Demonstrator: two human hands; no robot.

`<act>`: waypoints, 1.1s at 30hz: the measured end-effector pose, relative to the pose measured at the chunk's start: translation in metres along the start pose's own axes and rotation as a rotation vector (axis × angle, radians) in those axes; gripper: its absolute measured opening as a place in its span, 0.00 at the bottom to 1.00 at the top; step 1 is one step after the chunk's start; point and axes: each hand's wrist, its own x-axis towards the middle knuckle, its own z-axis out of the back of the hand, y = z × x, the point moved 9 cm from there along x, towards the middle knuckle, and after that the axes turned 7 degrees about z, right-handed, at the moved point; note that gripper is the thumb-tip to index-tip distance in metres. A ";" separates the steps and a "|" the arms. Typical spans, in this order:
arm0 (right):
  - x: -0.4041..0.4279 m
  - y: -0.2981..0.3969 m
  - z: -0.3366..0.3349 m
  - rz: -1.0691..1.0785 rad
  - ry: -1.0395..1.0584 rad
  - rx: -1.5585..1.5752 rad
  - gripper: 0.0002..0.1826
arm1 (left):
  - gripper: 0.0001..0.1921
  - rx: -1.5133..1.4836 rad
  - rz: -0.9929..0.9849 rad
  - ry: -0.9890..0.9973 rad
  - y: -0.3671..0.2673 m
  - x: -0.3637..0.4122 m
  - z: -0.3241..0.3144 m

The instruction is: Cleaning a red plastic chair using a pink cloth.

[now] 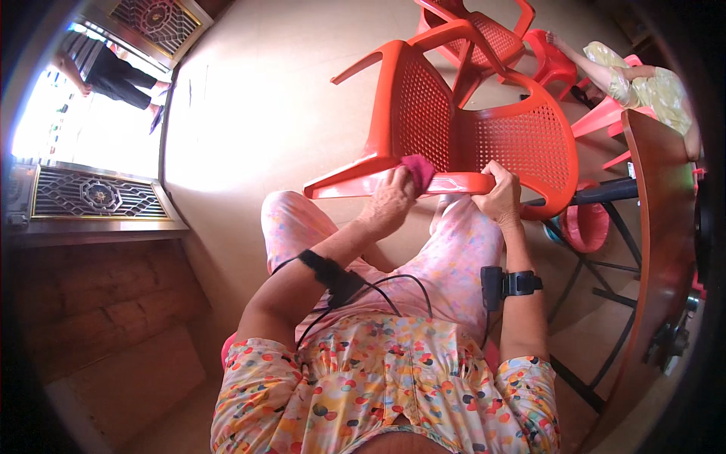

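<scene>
Across my knees, a red plastic armchair (422, 108) lies tipped over, its perforated seat and backrest (522, 136) showing. My left hand (391, 198) presses a magenta cloth (418, 173) against the glossy side piece (459, 184) of the chair. Part of the cloth is hidden under the fingers. At the right end of that piece, my right hand (500, 193) grips the chair, its fingers wrapped over the edge.
A wooden table (663, 227) on dark metal legs stands at my right, with a red bin (587, 221) beneath. More red chairs (482, 45) and a seated person (646, 91) are beyond. Another person (113, 68) stands in the bright doorway. Cables (391, 295) run from my forearm straps.
</scene>
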 end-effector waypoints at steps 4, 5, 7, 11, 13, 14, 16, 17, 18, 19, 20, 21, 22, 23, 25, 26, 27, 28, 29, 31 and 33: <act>-0.001 -0.003 -0.002 -0.010 -0.012 0.021 0.11 | 0.19 -0.010 0.060 0.083 0.021 -0.011 -0.007; -0.002 -0.003 -0.003 -0.006 -0.014 0.022 0.11 | 0.18 0.017 0.056 0.141 0.022 -0.012 -0.012; -0.001 -0.006 -0.004 -0.022 -0.012 0.016 0.11 | 0.17 0.046 0.049 0.193 0.022 -0.015 -0.014; -0.005 -0.011 -0.003 -0.001 -0.020 0.041 0.12 | 0.14 0.190 0.143 0.511 0.054 -0.032 -0.025; -0.007 -0.015 -0.003 0.013 -0.007 0.004 0.12 | 0.08 0.021 0.460 0.821 0.087 -0.050 -0.026; -0.006 -0.016 -0.003 0.011 -0.012 0.005 0.12 | 0.08 -0.109 0.669 0.812 0.100 -0.050 -0.016; -0.005 -0.014 -0.008 0.005 0.022 0.004 0.12 | 0.07 -0.321 0.940 0.649 0.116 -0.050 0.009; -0.006 -0.013 -0.008 0.002 0.022 0.006 0.12 | 0.06 -0.448 1.007 0.654 0.118 -0.048 0.013; -0.006 -0.013 -0.008 -0.002 0.029 0.005 0.12 | 0.06 -0.474 0.787 0.502 0.109 -0.024 0.027; -0.005 -0.013 -0.008 -0.006 0.035 0.003 0.11 | 0.07 -0.495 0.566 0.351 0.096 -0.005 0.045; -0.005 -0.015 -0.007 -0.035 0.043 -0.020 0.12 | 0.08 -0.601 0.554 0.296 0.091 0.003 0.051; -0.005 -0.013 -0.005 -0.045 0.043 -0.025 0.12 | 0.09 -0.710 0.544 0.245 0.076 0.013 0.066; -0.005 -0.008 -0.004 -0.051 0.043 -0.010 0.13 | 0.10 -0.625 0.472 0.181 0.063 0.022 0.088; -0.005 -0.006 -0.001 -0.057 0.039 0.003 0.13 | 0.10 -0.695 0.534 0.229 0.048 0.026 0.103; -0.005 -0.012 -0.002 -0.067 0.052 -0.035 0.13 | 0.10 -0.665 0.365 0.180 0.028 0.036 0.113; -0.005 -0.010 -0.001 -0.057 0.042 -0.008 0.13 | 0.10 -0.667 0.355 0.185 0.025 0.038 0.111; -0.005 -0.007 -0.001 -0.045 0.036 0.024 0.13 | 0.09 -0.641 0.252 0.235 0.013 0.038 0.109; -0.005 -0.007 -0.002 -0.051 0.033 -0.008 0.11 | 0.07 -0.613 0.148 0.283 0.001 0.037 0.106; -0.005 -0.007 -0.002 -0.056 0.030 -0.009 0.11 | 0.07 -0.613 0.144 0.288 -0.003 0.036 0.105; -0.005 -0.006 -0.001 -0.053 0.019 -0.008 0.10 | 0.10 -0.494 -0.050 0.168 -0.024 0.037 0.113; -0.006 -0.004 -0.001 -0.013 -0.003 -0.030 0.09 | 0.13 -0.524 -0.046 0.175 -0.035 0.041 0.112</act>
